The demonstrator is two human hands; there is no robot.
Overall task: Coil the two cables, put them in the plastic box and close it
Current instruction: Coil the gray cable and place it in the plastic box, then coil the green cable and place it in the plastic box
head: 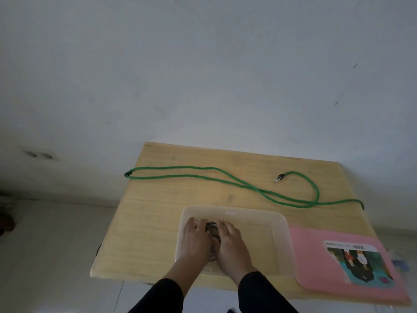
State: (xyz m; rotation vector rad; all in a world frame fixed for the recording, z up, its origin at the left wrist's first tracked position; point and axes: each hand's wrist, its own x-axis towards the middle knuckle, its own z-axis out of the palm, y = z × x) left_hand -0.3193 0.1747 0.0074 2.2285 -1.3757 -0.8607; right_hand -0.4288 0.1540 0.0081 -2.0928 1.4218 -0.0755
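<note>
A clear plastic box (279, 222) stands open near the front of the wooden table (149, 222). Both my hands are inside its left part, pressed on a dark coiled cable (212, 229) that shows only between them. My left hand (194, 238) covers the coil's left side, my right hand (230, 242) its right side. A long green cable (203, 171) lies uncoiled across the back of the table, its metal plug (279, 178) at the right and its loop reaching the left edge. The pink lid (316, 256) lies flat to the right of the box.
A printed label (358, 263) is stuck on the pink lid. The green cable's far right end hangs over the table's right edge. A wall socket (39, 153) sits low on the wall at the left. Pale floor shows left of the table.
</note>
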